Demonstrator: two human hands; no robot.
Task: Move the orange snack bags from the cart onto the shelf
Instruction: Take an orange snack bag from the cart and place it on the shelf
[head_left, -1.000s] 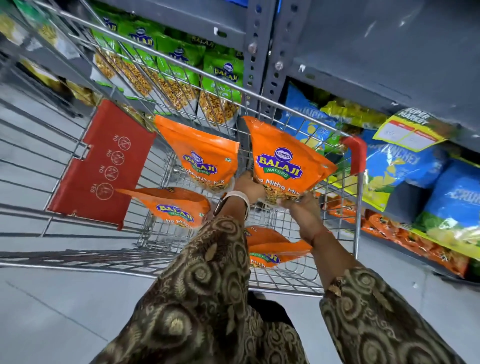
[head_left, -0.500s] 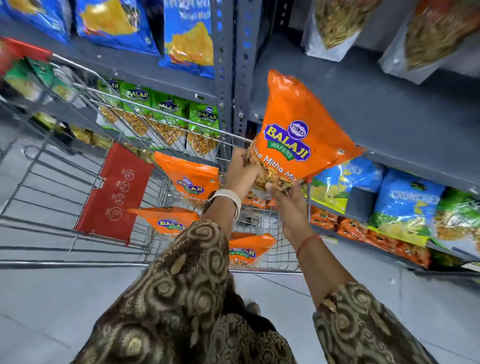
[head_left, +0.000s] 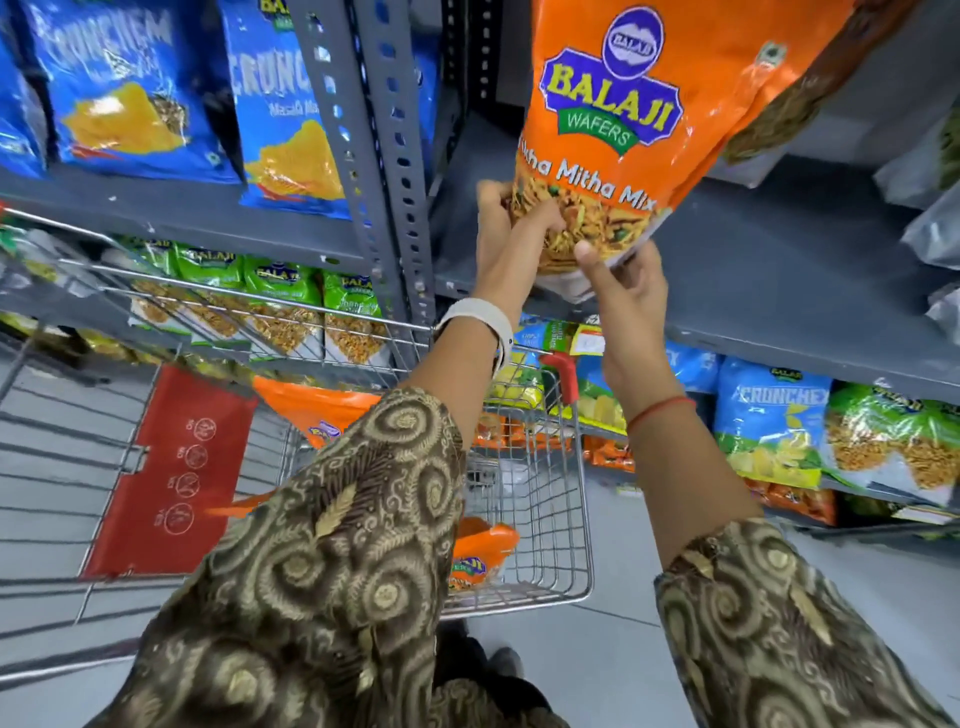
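Both hands hold one orange snack bag (head_left: 691, 88) by its bottom edge, raised over the grey shelf (head_left: 789, 270). My left hand (head_left: 506, 228) pinches the bag's lower left corner. My right hand (head_left: 626, 291) supports the bottom from underneath. Below, the wire cart (head_left: 540, 499) still carries other orange bags: one (head_left: 311, 410) leans at the cart's back, another (head_left: 478, 551) lies on its floor, partly hidden by my left sleeve.
Blue snack bags (head_left: 119, 88) fill the upper left shelf, green bags (head_left: 280, 301) the shelf below it. A perforated grey upright (head_left: 379, 156) divides the shelf bays. Clear-fronted bags (head_left: 930, 171) stand at the shelf's right. The cart's red seat flap (head_left: 171, 467) hangs at left.
Both hands have lifted the orange bag out of the cart and up to the shelf level. The view has tilted upward with it.
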